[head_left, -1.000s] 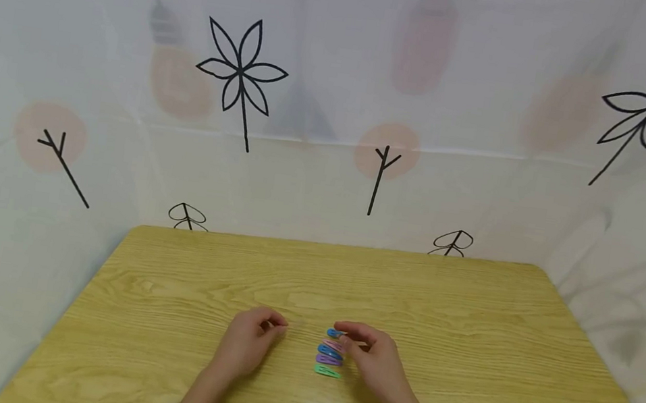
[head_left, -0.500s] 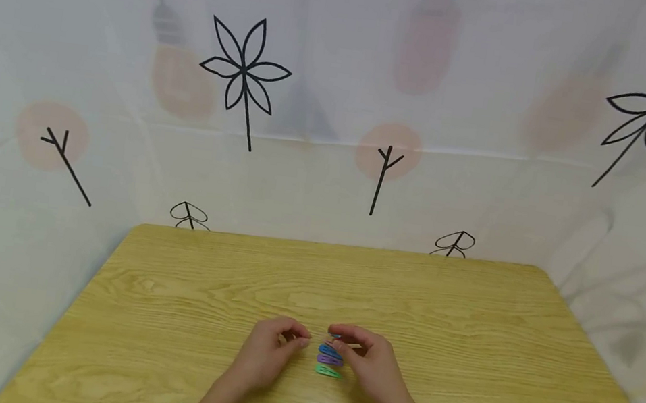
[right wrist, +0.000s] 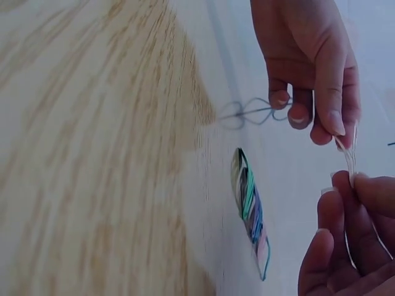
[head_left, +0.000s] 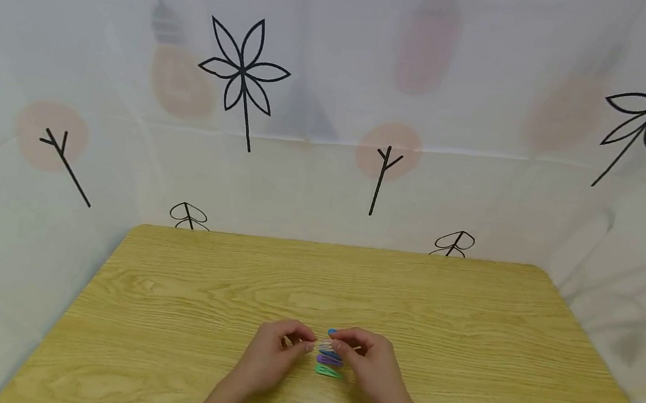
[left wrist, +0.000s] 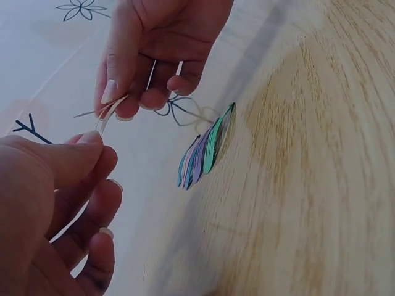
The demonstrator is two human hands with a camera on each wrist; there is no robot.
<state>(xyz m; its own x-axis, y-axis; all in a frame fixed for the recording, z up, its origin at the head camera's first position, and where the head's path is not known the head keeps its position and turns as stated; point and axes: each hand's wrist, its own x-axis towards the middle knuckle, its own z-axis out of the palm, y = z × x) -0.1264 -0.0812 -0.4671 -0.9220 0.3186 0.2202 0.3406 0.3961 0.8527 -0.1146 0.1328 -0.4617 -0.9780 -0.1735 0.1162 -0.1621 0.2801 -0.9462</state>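
Observation:
My left hand (head_left: 270,356) and right hand (head_left: 373,366) face each other over a row of snap hair clips. Between their fingertips, a thin pale item of narrow strands (left wrist: 108,117) is pinched from both ends, its strands spread apart in the right wrist view; I cannot tell its exact kind. Below lie a green clip (head_left: 328,370) and a purple clip (head_left: 329,360). At the row's far end a blue clip (head_left: 331,332) peeks out behind the right fingers. Another blue clip and a pink clip (left wrist: 189,160) are partly hidden in the head view.
The clips lie on a wood-grain table (head_left: 178,278). A white cloth (head_left: 313,186) printed with leaves and branches hangs behind it and along its sides. A bright reflection shows on the tabletop near the front.
My left hand has moved right, up to the right hand, carrying the faint pale item. The right hand has shifted only slightly and now pinches the item too.

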